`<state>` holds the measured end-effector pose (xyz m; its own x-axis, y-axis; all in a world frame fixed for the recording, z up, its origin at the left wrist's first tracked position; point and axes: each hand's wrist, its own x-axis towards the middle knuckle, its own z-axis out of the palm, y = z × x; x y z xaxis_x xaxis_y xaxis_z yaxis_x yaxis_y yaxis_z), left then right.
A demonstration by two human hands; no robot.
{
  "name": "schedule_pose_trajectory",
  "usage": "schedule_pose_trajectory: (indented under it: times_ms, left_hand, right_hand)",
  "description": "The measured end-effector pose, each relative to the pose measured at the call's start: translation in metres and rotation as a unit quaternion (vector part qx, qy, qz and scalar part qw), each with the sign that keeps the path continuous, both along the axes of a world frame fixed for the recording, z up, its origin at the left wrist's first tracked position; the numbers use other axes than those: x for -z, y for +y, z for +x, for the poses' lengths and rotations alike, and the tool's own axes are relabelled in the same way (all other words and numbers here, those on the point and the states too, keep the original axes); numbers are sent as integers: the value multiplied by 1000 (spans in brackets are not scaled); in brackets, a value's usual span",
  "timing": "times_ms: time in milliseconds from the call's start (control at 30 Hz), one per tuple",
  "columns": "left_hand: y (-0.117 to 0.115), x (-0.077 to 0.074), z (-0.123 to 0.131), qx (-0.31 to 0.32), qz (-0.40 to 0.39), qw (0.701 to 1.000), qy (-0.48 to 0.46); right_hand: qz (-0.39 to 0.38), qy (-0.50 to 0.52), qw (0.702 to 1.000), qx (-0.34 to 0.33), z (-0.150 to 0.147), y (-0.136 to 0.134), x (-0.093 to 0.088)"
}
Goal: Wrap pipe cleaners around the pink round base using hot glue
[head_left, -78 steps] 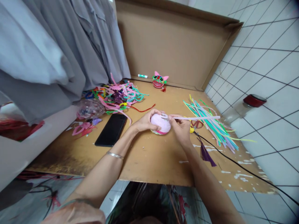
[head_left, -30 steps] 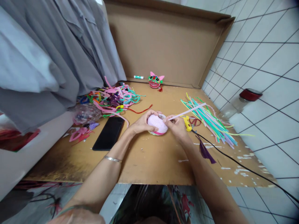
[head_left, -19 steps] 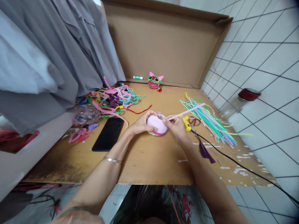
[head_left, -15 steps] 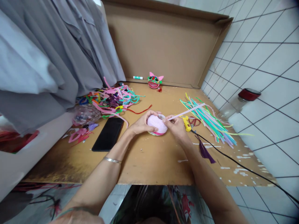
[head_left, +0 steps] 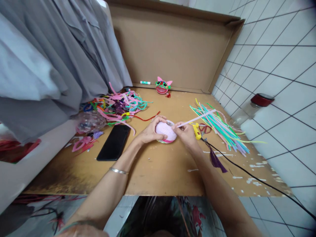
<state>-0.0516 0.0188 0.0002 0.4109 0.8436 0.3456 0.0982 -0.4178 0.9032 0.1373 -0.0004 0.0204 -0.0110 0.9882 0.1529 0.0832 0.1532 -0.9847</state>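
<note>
A round ball (head_left: 165, 131) coiled in pale pink-lilac pipe cleaner, with brighter pink along its lower edge, sits low over the table in front of me. My left hand (head_left: 152, 130) is curled round its left side, thumb in front and fingers behind. At the ball's right side my right hand (head_left: 184, 132) pinches a pale lilac pipe cleaner (head_left: 199, 117), whose free length sticks out up and to the right. A small greyish patch shows uncovered on the ball's top. Just right of that hand lies a yellow glue gun (head_left: 197, 130).
Scissors (head_left: 205, 128), a purple tassel (head_left: 217, 160) and a bundle of pipe cleaners (head_left: 222, 128) lie right; a lidded jar (head_left: 251, 110) stands beyond. A black cable (head_left: 242, 168) crosses the table. Left are a phone (head_left: 114, 142) and tangled pipe cleaners (head_left: 125, 100). A pink-eared figure (head_left: 163, 86) sits behind.
The view has shifted very slightly. Both hands keep the same hold on the ball and the pipe cleaner.
</note>
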Motion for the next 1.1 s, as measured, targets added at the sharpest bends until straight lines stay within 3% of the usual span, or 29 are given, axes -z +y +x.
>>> schedule_pose_trajectory:
  times_ms: [300, 600, 867, 1100]
  left_hand:
    - [-2, -3, 0, -10, 50, 999, 17]
    - [-6, -4, 1, -13, 26, 1000, 0]
    - [-8, 2, 1, -45, 66, 996, 26]
    - [-16, -11, 1, -42, 97, 992, 76]
  right_hand:
    - [10, 3, 1000, 6, 1, 2, 4]
    - [-3, 12, 1000, 15, -1, 0, 2]
    - [6, -10, 1000, 12, -1, 1, 3]
    - [4, 2, 1000, 19, -2, -1, 2]
